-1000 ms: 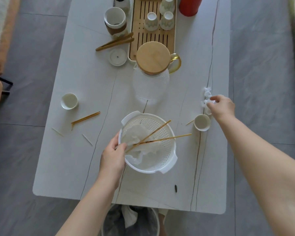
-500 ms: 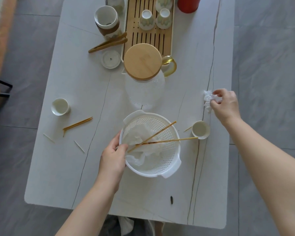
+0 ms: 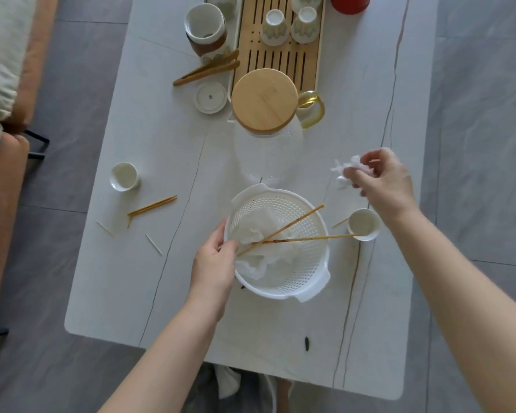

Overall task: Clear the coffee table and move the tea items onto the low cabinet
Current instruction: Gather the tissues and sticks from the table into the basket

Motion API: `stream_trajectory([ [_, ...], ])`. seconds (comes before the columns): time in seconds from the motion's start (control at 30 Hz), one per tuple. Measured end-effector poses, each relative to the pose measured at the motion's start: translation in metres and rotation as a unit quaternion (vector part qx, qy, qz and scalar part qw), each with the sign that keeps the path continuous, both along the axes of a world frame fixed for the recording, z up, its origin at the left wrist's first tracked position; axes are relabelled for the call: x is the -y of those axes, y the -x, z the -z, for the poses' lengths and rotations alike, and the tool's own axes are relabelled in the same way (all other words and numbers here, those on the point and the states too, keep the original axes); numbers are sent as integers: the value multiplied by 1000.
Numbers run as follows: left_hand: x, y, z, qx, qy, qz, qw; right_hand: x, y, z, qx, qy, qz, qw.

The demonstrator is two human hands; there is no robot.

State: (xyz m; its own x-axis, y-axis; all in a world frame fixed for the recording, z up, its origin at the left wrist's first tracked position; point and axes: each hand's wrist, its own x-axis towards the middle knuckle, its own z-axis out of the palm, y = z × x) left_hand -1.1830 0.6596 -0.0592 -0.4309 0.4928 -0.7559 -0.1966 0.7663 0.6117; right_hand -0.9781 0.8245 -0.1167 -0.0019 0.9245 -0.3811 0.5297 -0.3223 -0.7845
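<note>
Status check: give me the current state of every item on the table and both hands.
White plastic colander: upright, holds tissue and two skewers.
Left hand: grips colander rim.
Right hand: pinches crumpled white tissue, lifted.
Glass pitcher: bamboo lid on.
White teacup by right wrist: upright, looks empty.

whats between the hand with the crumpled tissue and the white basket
In the head view, mostly bare table lies between the right hand, which holds the crumpled tissue, and the white basket. The small white cup stands just beside that stretch.

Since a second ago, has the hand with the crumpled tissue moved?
Yes. The right hand lifted the tissue off the table edge and brought it inward, past the small cup, toward the white basket.
</note>
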Motion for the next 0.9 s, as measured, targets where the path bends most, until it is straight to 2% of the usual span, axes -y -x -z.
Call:
stream_trajectory([
  [0.1, 0, -3, -8, 5, 1, -5, 1000, 44, 29, -42, -96, -10, -90, 991],
  [0.2, 0, -5, -17, 9, 4, -10, 1000, 82, 44, -68, -43, -61, -235, 969],
  [0.23, 1, -4, -19, 8, 4, -9, 1000, 87, 43, -72, -28, -89, -250, 964],
  [0.33, 4, 0, -24, 4, 6, -9, 1000, 89, 22, -75, -14, -135, -136, 981],
  [0.43, 11, 11, -24, -7, 9, -10, 1000, 90, -7, -57, 58, -72, -45, 995],
  [0.53, 17, 22, -23, -10, 12, -17, 1000, 105, -11, -24, 169, 31, -111, 979],
  [0.67, 26, 29, -17, -6, 12, -15, 1000, 124, 10, 14, 256, 155, -240, 923],
  [0.73, 31, 32, -13, -6, 14, -7, 1000, 124, 17, 26, 298, 188, -237, 905],
  [0.9, 40, 40, -8, -12, 19, 14, 1000, 118, 23, 43, 352, 222, -191, 889],
])
